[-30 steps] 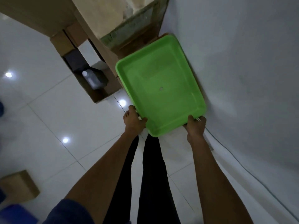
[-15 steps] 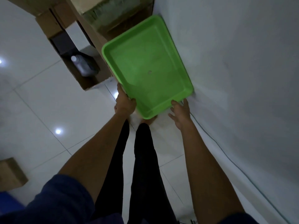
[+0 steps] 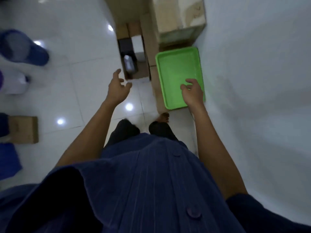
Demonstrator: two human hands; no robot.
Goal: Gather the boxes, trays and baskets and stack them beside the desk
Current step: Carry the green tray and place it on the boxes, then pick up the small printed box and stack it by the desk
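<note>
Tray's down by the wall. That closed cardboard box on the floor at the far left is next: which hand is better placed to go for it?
Left. The left hand is open, empty and on the cardboard box's side; the right hand, also empty, hangs over the green tray by the wall.

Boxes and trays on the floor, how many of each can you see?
Green tray: 1, beside the wall.
Cardboard boxes: 3, an open one holding a bottle, a closed one at the far left, and one under the tray.
Total: 4.
</note>
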